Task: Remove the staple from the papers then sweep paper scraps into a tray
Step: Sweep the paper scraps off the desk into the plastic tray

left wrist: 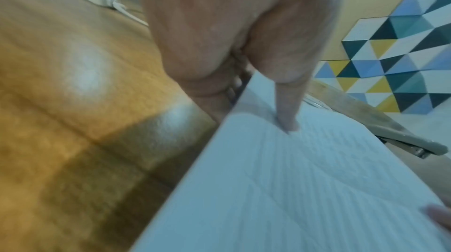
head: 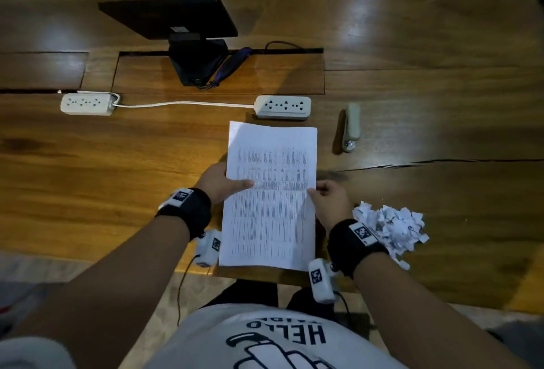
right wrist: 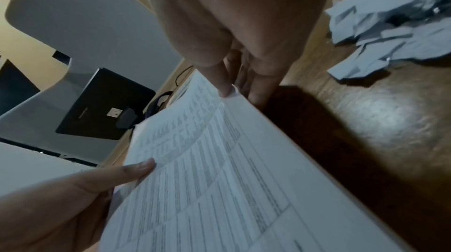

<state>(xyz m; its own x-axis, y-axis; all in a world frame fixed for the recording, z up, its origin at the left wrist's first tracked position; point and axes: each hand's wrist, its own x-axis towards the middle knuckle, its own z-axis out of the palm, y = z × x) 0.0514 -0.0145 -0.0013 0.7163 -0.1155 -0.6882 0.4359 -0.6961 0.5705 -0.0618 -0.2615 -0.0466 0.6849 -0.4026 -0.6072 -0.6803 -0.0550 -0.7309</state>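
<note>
Printed white papers (head: 270,192) are held up above the wooden table (head: 117,162), both hands on them. My left hand (head: 223,184) grips their left edge, thumb on top and fingers underneath; the left wrist view shows that thumb (left wrist: 288,119) pressing the papers (left wrist: 305,188). My right hand (head: 326,195) pinches the right edge, and in the right wrist view its thumb (right wrist: 225,86) presses the papers (right wrist: 219,179) against the fingers below. I cannot make out a staple. A pile of torn paper scraps (head: 391,227) lies just right of my right wrist, scraps (right wrist: 395,25) on the table.
A grey stapler (head: 351,127) lies at the right beyond the papers. Two white power strips (head: 282,107) (head: 86,103) joined by a cable sit further back. A black monitor (head: 176,18) on its stand is behind them. No tray is in view.
</note>
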